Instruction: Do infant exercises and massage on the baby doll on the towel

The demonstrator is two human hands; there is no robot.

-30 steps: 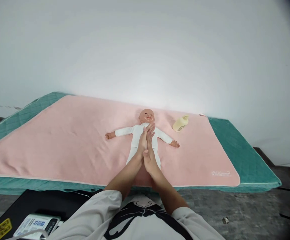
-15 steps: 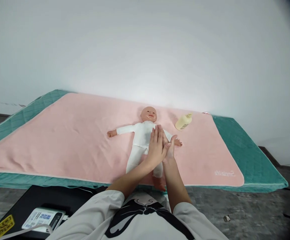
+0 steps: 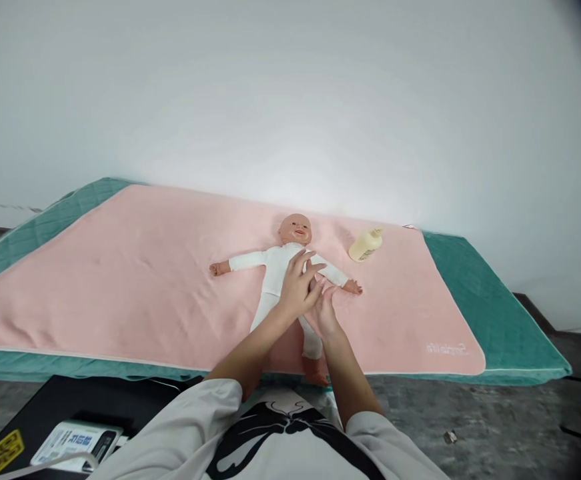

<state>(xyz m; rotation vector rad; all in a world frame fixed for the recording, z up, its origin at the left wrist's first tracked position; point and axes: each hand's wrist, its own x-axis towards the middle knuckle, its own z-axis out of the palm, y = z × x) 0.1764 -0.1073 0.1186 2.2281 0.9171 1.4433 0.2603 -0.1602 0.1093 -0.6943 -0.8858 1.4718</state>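
A baby doll (image 3: 275, 273) in a white outfit lies on its back on a pink mat (image 3: 170, 287), arms spread wide. Above its torso and legs, my left hand (image 3: 297, 287) is open with its fingers apart, and nothing shows in it. My right hand (image 3: 326, 312) meets it from the right, palm turned up and open; the left hand hides part of its fingers. The two hands touch or nearly touch, and I cannot tell which. To the right of the doll's head, a pale yellow pump bottle (image 3: 365, 245) rests tilted on the mat.
The mat covers a green padded bed (image 3: 490, 307) set against a white wall (image 3: 290, 100). At the lower left, a black surface (image 3: 45, 400) carries a white device (image 3: 77, 445) with a cable. A small object (image 3: 450, 437) lies on the grey floor.
My hands were pressed together palm to palm with fingers straight. Now the left fingers have spread and bent, and the right hand has slid lower, towards me.
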